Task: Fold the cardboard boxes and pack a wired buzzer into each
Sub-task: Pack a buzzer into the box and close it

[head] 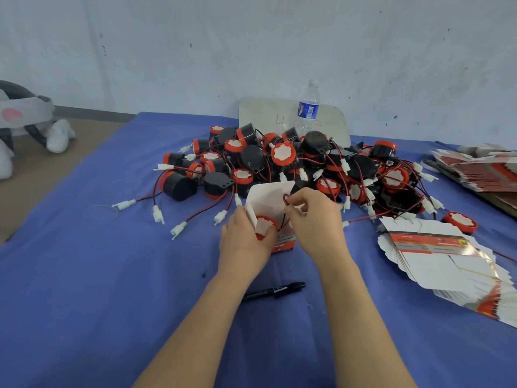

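Observation:
A small white and red cardboard box [270, 200] stands open on the blue cloth, its lid flap raised toward the back. A red-capped buzzer [264, 224] sits in its mouth. My left hand [243, 242] grips the box's left side, thumb against the buzzer. My right hand [316, 219] pinches the buzzer's coiled red and black wire [286, 199] just above the opening. Behind lies a big pile of black and red wired buzzers [293, 163] with white plugs.
A stack of flat unfolded boxes [447, 264] fans out at the right, another stack [481, 169] farther back. A black marker [274, 291] lies near my forearms. A water bottle [307, 107] stands before a pale board [260, 113]. A plush toy [25, 121] sits at the left.

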`<control>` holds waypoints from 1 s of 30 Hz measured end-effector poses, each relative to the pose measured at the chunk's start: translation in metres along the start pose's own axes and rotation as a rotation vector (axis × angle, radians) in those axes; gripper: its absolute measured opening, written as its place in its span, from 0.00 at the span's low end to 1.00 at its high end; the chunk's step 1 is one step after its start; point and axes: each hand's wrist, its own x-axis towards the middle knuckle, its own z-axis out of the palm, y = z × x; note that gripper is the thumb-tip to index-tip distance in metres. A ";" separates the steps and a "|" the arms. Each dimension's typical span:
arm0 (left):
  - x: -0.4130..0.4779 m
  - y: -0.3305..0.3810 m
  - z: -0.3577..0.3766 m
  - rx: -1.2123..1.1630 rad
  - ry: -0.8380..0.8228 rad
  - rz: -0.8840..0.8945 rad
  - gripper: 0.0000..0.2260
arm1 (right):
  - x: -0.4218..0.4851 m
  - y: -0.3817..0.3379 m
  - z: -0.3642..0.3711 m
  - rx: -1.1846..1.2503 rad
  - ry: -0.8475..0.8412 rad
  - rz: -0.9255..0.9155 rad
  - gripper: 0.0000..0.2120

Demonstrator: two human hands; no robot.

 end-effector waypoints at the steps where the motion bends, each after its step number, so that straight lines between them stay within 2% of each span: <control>1: 0.000 0.000 0.000 0.002 0.001 0.001 0.19 | 0.000 0.000 0.001 -0.072 0.008 -0.011 0.07; 6: 0.000 0.001 0.001 0.009 0.004 -0.003 0.20 | -0.005 -0.010 0.012 -0.249 -0.078 -0.018 0.09; 14: 0.000 0.000 0.002 -0.002 0.015 -0.014 0.20 | -0.010 -0.010 0.014 -0.349 -0.136 -0.006 0.12; 19: 0.000 0.000 0.001 0.008 0.024 0.002 0.19 | -0.007 -0.006 0.011 -0.512 -0.141 0.017 0.12; 22: 0.000 0.000 0.002 0.004 0.019 0.002 0.19 | -0.009 -0.002 0.013 -0.482 -0.062 -0.018 0.11; 25: 0.001 -0.001 0.002 0.017 0.014 0.004 0.20 | -0.009 -0.005 0.018 -0.350 0.033 -0.065 0.10; 27: 0.001 -0.001 0.002 0.020 0.014 -0.001 0.21 | -0.009 -0.005 0.020 -0.285 0.034 -0.084 0.12; 30: 0.001 -0.001 0.002 0.015 0.016 0.002 0.21 | -0.008 -0.003 0.021 -0.369 0.014 -0.113 0.13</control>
